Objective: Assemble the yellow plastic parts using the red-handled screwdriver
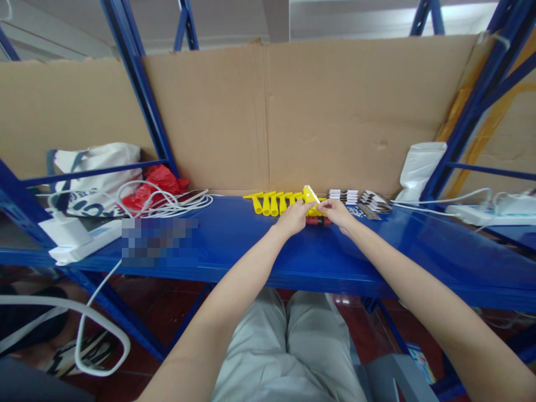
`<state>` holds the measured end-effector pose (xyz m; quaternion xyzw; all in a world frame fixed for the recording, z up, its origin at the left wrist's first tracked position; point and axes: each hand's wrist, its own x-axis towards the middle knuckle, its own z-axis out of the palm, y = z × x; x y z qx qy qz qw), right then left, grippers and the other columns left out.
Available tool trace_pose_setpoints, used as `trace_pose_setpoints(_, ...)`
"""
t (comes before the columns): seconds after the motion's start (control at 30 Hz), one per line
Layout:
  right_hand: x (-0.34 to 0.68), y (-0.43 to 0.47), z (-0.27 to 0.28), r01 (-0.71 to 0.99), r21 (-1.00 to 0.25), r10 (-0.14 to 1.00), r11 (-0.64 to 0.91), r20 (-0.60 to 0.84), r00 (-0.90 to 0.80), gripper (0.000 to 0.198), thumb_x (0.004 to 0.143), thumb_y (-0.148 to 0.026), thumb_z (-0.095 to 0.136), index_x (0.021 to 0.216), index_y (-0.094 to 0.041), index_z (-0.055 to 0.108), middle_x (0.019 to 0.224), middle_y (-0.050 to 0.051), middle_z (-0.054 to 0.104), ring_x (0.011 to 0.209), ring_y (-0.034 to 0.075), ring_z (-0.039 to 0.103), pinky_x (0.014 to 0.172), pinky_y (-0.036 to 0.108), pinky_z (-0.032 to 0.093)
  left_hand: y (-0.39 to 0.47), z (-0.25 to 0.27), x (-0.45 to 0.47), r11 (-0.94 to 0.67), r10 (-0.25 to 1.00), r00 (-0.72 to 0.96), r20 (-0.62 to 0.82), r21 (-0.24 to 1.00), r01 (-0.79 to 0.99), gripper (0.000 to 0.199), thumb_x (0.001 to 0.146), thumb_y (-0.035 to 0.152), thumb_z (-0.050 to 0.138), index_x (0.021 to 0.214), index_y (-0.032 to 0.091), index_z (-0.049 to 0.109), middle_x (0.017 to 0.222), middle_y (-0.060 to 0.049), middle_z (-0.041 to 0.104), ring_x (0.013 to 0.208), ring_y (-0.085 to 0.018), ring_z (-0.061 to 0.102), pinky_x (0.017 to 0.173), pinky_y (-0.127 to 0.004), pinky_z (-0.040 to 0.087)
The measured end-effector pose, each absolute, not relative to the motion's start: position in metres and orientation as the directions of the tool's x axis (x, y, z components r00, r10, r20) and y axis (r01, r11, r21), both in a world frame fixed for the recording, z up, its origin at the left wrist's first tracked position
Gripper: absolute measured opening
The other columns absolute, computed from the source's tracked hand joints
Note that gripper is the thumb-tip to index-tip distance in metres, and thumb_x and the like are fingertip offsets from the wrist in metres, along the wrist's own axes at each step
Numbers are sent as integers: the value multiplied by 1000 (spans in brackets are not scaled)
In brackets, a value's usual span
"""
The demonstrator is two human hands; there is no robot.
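Observation:
A yellow scraper (309, 195) with a shiny strip along its head is held up over the blue shelf. My left hand (294, 218) is closed around its handle, which the fingers mostly hide. The fingertips of my right hand (335, 214) pinch the lower right end of the scraper's head. Beneath both hands lies a red and black screwdriver (318, 221), partly covered. To the left, several yellow scraper handles (266, 205) lie in a row. On the right are stacked white-and-black packets (343, 196), loose blades (369, 211) and a patch of small screws (355, 211).
Cardboard (335, 111) walls off the back of the blue shelf (234, 240). A white cable coil (167, 198), a red bag (157, 184) and a cloth bag (100, 167) lie left, near a power strip (84, 245). A white pouch (421, 170) leans at right.

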<state>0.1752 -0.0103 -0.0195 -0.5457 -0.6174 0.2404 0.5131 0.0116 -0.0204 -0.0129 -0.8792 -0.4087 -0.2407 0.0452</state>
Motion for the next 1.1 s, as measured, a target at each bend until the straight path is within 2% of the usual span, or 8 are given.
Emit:
trace_pose_setpoints(0.2, 171, -2, -27, 342, -885, 887, 317, 404, 224, 12, 63, -17, 60, 69, -19, 50, 71, -2, 55, 72, 13, 53, 78, 30, 45, -18, -13, 12, -663, 693, 547, 470, 119, 739, 55, 84, 5, 38, 136, 22, 47, 117, -11, 58, 109, -23, 56, 95, -38, 45)
trace_pose_setpoints(0.37, 173, -7, -18, 310, -905, 883, 290, 379, 279, 12, 65, -17, 60, 75, -19, 53, 78, -1, 59, 75, 13, 56, 77, 28, 45, -17, -13, 12, -665, 685, 544, 484, 112, 739, 57, 83, 5, 38, 138, 20, 44, 114, -12, 60, 107, -23, 57, 93, -38, 46)
trace_pose_setpoints(0.47, 177, -15, -10, 330, -910, 932, 251, 319, 172, 5, 70, -20, 59, 73, -16, 60, 76, 1, 63, 72, 12, 56, 74, 26, 44, -17, -12, 12, -662, 687, 541, 485, 109, 742, 56, 84, 6, 38, 138, 20, 43, 114, -12, 59, 107, -23, 57, 93, -38, 46)
trace_pose_setpoints(0.57, 180, -22, -6, 361, -901, 957, 240, 283, 71, 11, 68, -26, 64, 67, -15, 64, 68, 0, 63, 66, 11, 53, 68, 25, 42, -18, -12, 12, -663, 689, 551, 471, 104, 741, 56, 85, 7, 38, 138, 21, 43, 117, -11, 59, 109, -23, 57, 94, -38, 46)
trace_pose_setpoints(0.67, 182, -24, -5, 382, -898, 956, 220, 275, 97, 15, 64, -29, 68, 61, -15, 63, 61, -1, 60, 61, 11, 50, 63, 24, 40, -21, -11, 13, -665, 689, 564, 455, 89, 741, 55, 86, 8, 37, 139, 21, 42, 121, -12, 57, 111, -23, 56, 94, -37, 46)
trace_pose_setpoints(0.8, 185, -21, -5, 368, -906, 959, 208, 263, 108, 16, 62, -30, 68, 62, -15, 64, 62, 0, 61, 60, 10, 50, 61, 24, 39, -24, -10, 14, -639, 707, 558, 435, 54, 767, 54, 90, 11, 35, 142, 24, 37, 122, -12, 56, 109, -24, 57, 93, -40, 46)
trace_pose_setpoints(0.93, 190, -17, -6, 391, -895, 949, 215, 287, 134, 19, 63, -33, 68, 63, -15, 64, 62, 2, 62, 60, 12, 52, 58, 24, 39, -26, -11, 15, -641, 702, 561, 439, 45, 766, 59, 89, 8, 35, 143, 32, 35, 138, -11, 45, 115, -25, 54, 94, -42, 45)
trace_pose_setpoints(1.1, 193, -19, -3, 345, -921, 952, 181, 253, 175, 9, 66, -23, 65, 64, -15, 65, 62, 2, 62, 55, 9, 51, 56, 23, 40, -27, -13, 14, -692, 665, 610, 431, 46, 721, 66, 85, 0, 35, 141, 34, 39, 149, -8, 31, 126, -25, 47, 100, -40, 41)
